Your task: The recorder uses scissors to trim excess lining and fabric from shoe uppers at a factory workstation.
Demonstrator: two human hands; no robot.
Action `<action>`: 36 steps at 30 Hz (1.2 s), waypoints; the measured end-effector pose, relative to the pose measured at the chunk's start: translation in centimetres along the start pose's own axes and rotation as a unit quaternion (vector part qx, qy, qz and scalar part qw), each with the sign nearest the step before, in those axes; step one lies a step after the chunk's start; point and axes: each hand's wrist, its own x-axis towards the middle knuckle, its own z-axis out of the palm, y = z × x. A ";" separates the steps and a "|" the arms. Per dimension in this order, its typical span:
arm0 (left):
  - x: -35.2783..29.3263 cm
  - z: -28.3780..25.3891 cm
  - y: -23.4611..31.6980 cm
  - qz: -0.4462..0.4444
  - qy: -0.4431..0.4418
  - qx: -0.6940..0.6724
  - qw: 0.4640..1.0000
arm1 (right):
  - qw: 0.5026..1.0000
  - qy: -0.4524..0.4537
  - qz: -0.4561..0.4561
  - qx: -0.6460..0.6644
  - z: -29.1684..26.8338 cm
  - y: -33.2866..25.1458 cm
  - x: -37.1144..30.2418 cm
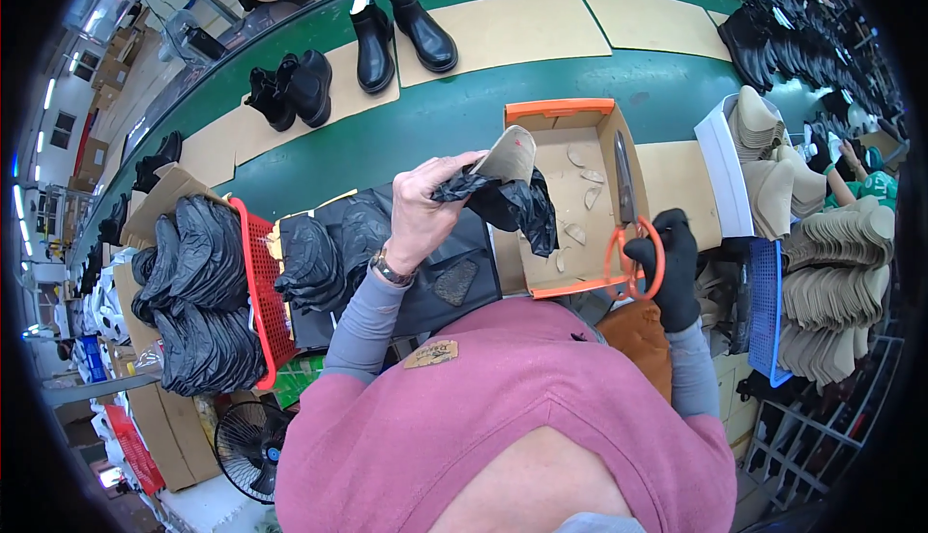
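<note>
My bare left hand, with a watch at the wrist, grips a beige insole partly wrapped in thin black plastic. The insole's rounded end sticks up out of the plastic, over the left side of an open cardboard box with orange edges. Several small beige offcuts lie in the box. My right hand, in a black glove, is closed on orange-handled scissors at the box's right side. Their blades point away from me and look closed; they are apart from the insole.
A red basket at left holds black plastic-wrapped pieces; more lie on a black sheet. At right, a white box and blue basket hold stacked beige insoles. Black boots stand on the green conveyor.
</note>
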 end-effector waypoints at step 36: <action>-2.3 2.0 -1.9 -0.210 -0.217 -0.108 0.947 | 0.895 -0.429 0.050 -0.112 16.2 5.1 -2.8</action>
